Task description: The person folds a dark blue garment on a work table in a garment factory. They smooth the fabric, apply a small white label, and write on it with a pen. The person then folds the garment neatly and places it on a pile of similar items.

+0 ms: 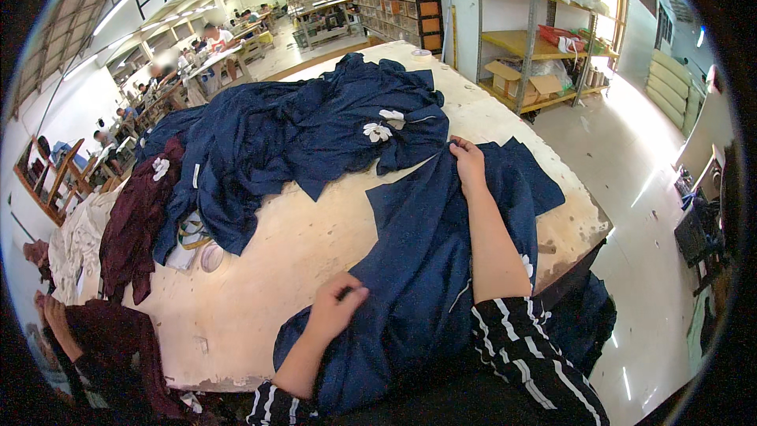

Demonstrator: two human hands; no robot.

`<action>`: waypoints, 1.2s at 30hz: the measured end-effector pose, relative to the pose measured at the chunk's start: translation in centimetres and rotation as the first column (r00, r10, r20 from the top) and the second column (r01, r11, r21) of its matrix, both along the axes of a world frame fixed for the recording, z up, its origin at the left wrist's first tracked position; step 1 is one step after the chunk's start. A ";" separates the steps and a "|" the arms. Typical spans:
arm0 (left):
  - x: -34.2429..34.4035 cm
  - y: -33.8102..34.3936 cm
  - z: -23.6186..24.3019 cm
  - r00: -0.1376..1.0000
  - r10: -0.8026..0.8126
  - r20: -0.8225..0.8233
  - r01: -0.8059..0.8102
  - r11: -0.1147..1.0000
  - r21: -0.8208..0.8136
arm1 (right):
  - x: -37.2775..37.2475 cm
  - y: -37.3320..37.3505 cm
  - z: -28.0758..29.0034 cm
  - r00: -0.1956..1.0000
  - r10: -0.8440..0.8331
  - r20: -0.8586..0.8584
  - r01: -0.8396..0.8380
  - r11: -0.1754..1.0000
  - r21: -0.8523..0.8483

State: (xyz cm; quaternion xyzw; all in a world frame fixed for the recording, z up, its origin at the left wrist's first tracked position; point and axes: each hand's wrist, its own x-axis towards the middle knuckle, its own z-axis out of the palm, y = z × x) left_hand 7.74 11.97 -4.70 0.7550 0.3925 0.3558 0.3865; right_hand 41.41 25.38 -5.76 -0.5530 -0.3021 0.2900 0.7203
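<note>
Navy fabric with white flower pieces and loose strands is spread over the near right part of the pale worktable. My right hand pinches its upper edge, arm stretched forward over the cloth. My left hand hovers at the cloth's left side, fingers curled, with nothing visible in them. A large crumpled navy pile with more white flowers lies across the back of the table. Left of it are maroon cloth, cream cloth, a tape roll and a yellowish tape.
A co-worker's hand touches dark maroon cloth at the table's left edge. A small roll sits at the far edge. Metal shelving with boxes and bags stands behind, right. Several people work at tables in the distance. A shiny floor runs along the right.
</note>
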 end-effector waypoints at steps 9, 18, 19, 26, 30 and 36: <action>-3.7 1.9 0.8 0.926 0.160 0.342 -0.052 0.951 -0.305 | 0.9 -1.3 2.1 0.984 0.118 -0.137 -0.107 0.991 0.084; -3.8 1.7 0.8 0.948 0.152 0.279 -0.085 0.968 -0.236 | 0.7 -1.4 2.2 0.992 -0.014 -0.123 0.037 0.983 0.181; -3.9 1.6 0.9 0.943 0.150 0.296 -0.090 0.974 -0.210 | 0.3 -1.6 2.6 0.992 0.001 -0.129 0.025 0.980 0.199; -4.2 1.6 0.6 0.927 0.121 0.355 -0.103 0.992 -0.068 | -0.5 -2.1 3.6 0.962 0.125 -0.242 -0.067 0.970 0.235; -4.6 1.6 0.2 0.946 0.120 0.300 -0.129 0.992 0.008 | -0.8 -2.3 3.9 0.954 0.170 -0.248 -0.097 0.954 0.283; -4.6 1.8 0.5 0.948 0.188 0.255 -0.207 0.977 0.046 | -0.5 -2.2 3.6 0.922 0.317 -0.220 -0.267 0.936 0.230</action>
